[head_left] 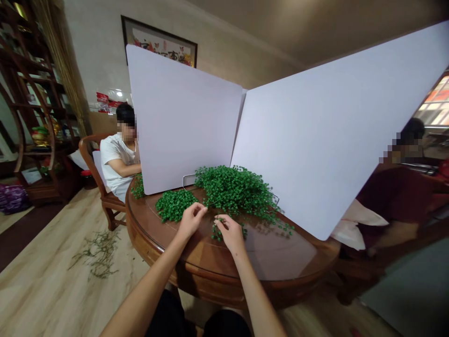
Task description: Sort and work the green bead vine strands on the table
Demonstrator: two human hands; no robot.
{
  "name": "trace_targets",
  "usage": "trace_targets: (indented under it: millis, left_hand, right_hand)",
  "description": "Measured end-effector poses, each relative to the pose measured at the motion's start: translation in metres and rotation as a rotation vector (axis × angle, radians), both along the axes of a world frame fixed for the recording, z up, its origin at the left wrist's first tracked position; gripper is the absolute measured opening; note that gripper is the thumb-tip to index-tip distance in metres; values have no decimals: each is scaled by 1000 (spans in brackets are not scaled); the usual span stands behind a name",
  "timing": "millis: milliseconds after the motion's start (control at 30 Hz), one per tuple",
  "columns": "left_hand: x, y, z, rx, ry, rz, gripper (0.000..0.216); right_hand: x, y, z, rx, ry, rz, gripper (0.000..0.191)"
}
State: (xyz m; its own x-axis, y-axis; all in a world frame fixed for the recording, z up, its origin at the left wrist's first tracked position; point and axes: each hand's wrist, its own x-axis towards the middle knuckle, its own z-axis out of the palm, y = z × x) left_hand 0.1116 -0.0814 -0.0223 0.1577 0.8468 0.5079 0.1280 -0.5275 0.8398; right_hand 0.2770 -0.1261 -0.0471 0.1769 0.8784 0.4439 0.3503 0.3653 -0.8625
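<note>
Right hand pinched shut on green beaded sprig, low over round wooden table. Left hand pinched on edge of large green pile. Smaller pile just left. White divider boards behind. Framed picture, lettering too blurred to read.

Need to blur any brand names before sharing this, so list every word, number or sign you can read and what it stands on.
Nothing reads clearly enough to quote.
Framed picture on the wall: dark brush characters, partly hidden behind the white boards, too blurred to read.
Red packets below it: print too small to read.
White boards: blank.
Green sprigs in the left hand and right hand: no label.
</note>
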Motion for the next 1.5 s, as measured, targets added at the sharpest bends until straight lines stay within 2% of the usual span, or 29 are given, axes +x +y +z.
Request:
trace_targets:
  millis: [100,200,267,367,533,600,667,800,1033,1133,1267,1500]
  left_hand:
    - [-6,12,-6,-45,-124,331,26]
    - [-11,13,-9,-166,-235,448,24]
    - [-11,11,-10,-205,-269,405,26]
    - [-6,6,-8,-157,-225,278,25]
    - [2,-1,-5,-39,117,-47,36]
    - [3,-3,-3,-8,250,-182,35]
    - [3,-5,-2,14,305,-261,33]
    - [1,-6,-2,14,291,-309,31]
    - [0,-2,-4,-6,218,-312,26]
    - [0,-2,-4,-15,206,-304,25]
    - [0,-4,-3,4,206,-304,25]
    - [-1,-8,1,57,209,-418,25]
  right_hand:
    - [0,-1,-1,-10,73,15,26]
    - [0,0,-3,-28,115,36,27]
    - [0,1,-4,-39,131,50,29]
    - [-1,2,-5,-34,144,51,33]
    - [0,3,-6,-15,145,44,35]
    - [0,3,-5,-1,141,40,34]
    - [0,2,-4,10,130,37,32]
    - [0,1,-4,3,88,62,31]
    - [-3,-1,-3,-39,28,88,24]
    - [-3,-3,-1,-42,-16,121,27]
    - [-4,-6,2,-27,-51,82,29]
    - [-5,-6,3,-31,-44,16,25]
